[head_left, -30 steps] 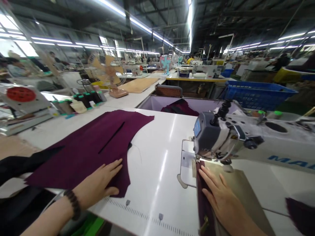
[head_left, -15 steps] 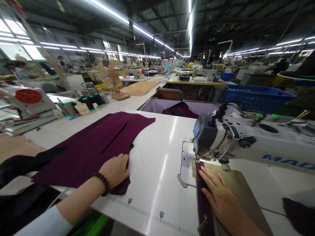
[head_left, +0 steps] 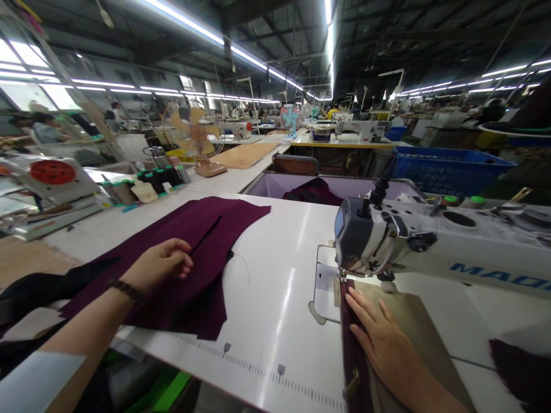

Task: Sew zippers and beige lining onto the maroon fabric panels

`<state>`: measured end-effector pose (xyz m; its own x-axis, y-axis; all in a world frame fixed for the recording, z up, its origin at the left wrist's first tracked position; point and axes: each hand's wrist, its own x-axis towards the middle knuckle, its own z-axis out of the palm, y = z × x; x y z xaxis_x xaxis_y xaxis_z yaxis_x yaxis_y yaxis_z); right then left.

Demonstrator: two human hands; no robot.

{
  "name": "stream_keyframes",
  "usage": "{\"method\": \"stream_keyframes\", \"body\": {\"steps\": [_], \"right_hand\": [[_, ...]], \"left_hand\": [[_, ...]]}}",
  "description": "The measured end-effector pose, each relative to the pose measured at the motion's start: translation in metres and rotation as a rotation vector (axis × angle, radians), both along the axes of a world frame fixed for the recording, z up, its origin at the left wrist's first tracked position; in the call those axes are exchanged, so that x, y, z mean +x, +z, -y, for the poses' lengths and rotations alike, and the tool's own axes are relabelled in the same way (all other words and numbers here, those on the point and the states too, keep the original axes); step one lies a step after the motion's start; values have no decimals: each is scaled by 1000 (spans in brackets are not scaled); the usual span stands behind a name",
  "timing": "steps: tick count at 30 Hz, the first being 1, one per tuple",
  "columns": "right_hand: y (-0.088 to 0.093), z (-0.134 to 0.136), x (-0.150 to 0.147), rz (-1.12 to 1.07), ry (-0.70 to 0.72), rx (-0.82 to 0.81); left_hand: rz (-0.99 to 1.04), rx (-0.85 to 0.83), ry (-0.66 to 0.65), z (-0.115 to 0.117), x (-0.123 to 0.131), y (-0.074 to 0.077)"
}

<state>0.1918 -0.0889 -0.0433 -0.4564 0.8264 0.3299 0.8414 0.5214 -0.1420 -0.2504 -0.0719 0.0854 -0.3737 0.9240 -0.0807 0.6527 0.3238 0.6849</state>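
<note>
L hand (head_left: 159, 265) over big maroon cloth (head_left: 206, 226) on white table (head_left: 279, 275), fingers curled in by the dark slit; can't tell if it grips. R hand (head_left: 381, 338) flat, fingers apart, pressing tan piece (head_left: 417, 321) beside maroon strip (head_left: 353, 373) at sewing machine (head_left: 365, 241). Blue letters on machine arm read "MAO", rest cut off.

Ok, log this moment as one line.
left hand: fingers curled on maroon panel, grip unclear | right hand: flat on beige piece | location: under sewing machine head
</note>
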Motion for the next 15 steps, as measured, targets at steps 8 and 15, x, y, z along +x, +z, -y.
{"method": "stream_keyframes", "body": {"steps": [8, 15], "right_hand": [[1, -1, 0, 26, 2, 4], [-1, -1, 1, 39, -6, 2]], "left_hand": [[-539, -85, -220, -15, 54, -23], [-666, -155, -205, -24, 65, -49]]}}
